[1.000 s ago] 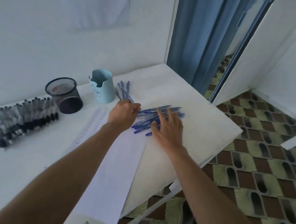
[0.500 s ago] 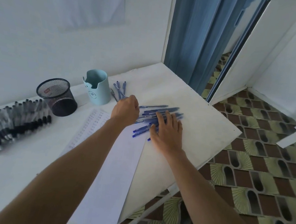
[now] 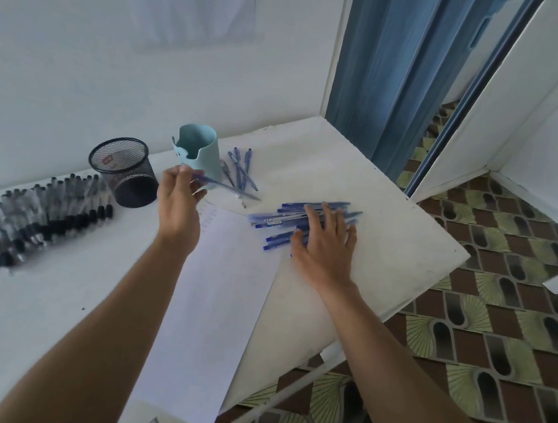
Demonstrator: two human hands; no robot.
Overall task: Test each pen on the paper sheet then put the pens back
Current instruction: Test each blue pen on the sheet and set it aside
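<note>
Filling most of the view, a white table (image 3: 390, 223) stands in a corner against the wall. A long paper sheet (image 3: 212, 307) lies slantwise on it, with faint marks at its far end. Left of the sheet, a row of black pens (image 3: 39, 217) lies side by side. Right of the sheet's far end lies a pile of blue pens (image 3: 280, 220). A black mesh cup (image 3: 123, 171) and a light blue cup (image 3: 196, 147) stand upright near the wall, close together. The right hand (image 3: 326, 244) rests flat on the pile of blue pens, fingers straight and spread. The left hand (image 3: 176, 204) is raised in front of the light blue cup, thumb and fingertips pinching one blue pen (image 3: 228, 187) by its end, its length pointing right. A few loose blue pens (image 3: 242, 169) lie just right of that cup.
</note>
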